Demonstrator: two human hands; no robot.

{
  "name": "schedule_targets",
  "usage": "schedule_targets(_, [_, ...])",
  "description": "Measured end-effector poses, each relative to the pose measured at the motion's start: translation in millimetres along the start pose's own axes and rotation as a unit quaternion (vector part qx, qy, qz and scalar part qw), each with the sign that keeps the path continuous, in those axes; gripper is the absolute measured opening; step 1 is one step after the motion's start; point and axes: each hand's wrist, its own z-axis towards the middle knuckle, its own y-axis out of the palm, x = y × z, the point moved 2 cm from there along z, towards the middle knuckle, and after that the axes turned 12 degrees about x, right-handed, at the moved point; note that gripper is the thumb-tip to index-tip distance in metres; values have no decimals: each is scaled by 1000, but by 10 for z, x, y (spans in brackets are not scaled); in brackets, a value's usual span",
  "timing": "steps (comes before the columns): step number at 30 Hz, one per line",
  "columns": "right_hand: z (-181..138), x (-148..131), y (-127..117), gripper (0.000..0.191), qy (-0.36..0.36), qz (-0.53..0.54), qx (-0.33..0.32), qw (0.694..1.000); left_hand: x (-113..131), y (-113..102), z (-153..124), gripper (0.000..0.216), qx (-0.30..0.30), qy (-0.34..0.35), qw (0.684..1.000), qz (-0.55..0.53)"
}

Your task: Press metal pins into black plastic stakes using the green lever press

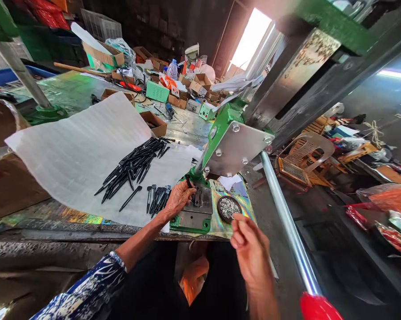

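My left hand (179, 198) is closed on a black pointed piece (188, 181), holding it at the metal fixture (200, 200) on the green base of a hand press (190, 226). Over the table's front edge, my right hand (252, 249) is raised with thumb and fingers pinched together. Whatever is between those fingertips is too small to make out. Just beyond them sits a round dark dish (228, 209) of small silvery metal pieces. A large heap of black pointed pieces (130, 169) lies on a white sheet (87, 133), and a smaller bunch (158, 200) lies beside my left wrist.
The press's steel lever (287, 222) with a red grip (320, 306) slants down at the right. Its column rises above the fixture. A cardboard box (7, 178) stands at left. Small cartons, a green box (157, 91) and a bottle (172, 70) crowd the back.
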Motion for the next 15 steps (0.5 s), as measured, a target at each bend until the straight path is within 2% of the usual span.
schedule_targets(3, [-29, -401, -279, 26, -13, -17, -4, 1000, 0, 34, 48, 17, -18, 14, 999, 32])
schedule_targets(5, [11, -548, -465, 28, 4, -29, -66, 997, 7, 38, 55, 16, -26, 20, 998, 48])
schedule_targets(7, [56, -590, -617, 35, 32, -47, -133, 989, 18, 34, 53, 16, -26, 22, 998, 56])
schedule_targets(8, [66, -590, -669, 39, 39, -54, -146, 987, 26, 33, 50, 16, -26, 23, 998, 58])
schedule_targets(11, [-23, -579, -671, 43, 27, -68, -125, 989, 54, 31, 40, 17, -29, 24, 997, 62])
schedule_targets(15, [-328, -647, -431, 43, -1, -46, -68, 997, 93, 29, 31, 18, -35, 16, 997, 69])
